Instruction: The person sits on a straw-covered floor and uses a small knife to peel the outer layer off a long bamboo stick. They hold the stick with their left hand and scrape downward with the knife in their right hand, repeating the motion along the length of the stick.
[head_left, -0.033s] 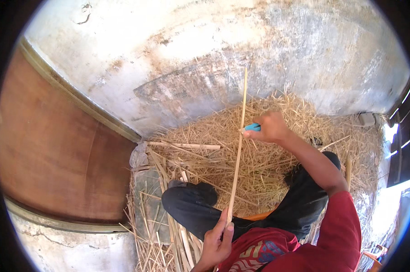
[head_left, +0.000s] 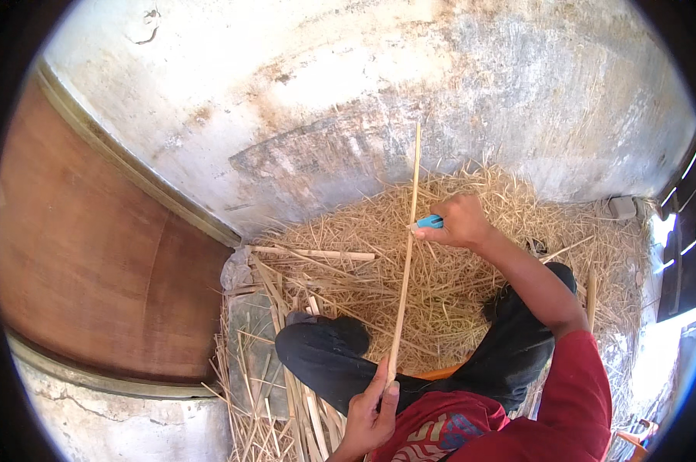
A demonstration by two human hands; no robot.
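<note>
A rough, stained grey plaster wall rises behind a thick heap of dry yellow straw spread over the ground, and a brown wooden door panel closes off the person's left side. The person sits in the straw with legs in black trousers folded in front, wearing a red printed shirt. A long, thin, pale bamboo stick runs from the lap upward and away, its far tip reaching up in front of the wall. The left hand pinches the near end of this stick between thumb and fingers, just above the shirt. The right hand, arm stretched forward, is closed around a small tool with a light blue handle, and the tool's tip meets the stick partway along its length, over the straw. Whether a blade is out, I cannot tell. Several flat split cane strips lie on the ground at the left knee, one short piece lying crosswise near the foot of the wall. A flat grey stone slab sits under some of these strips beside the door.
</note>
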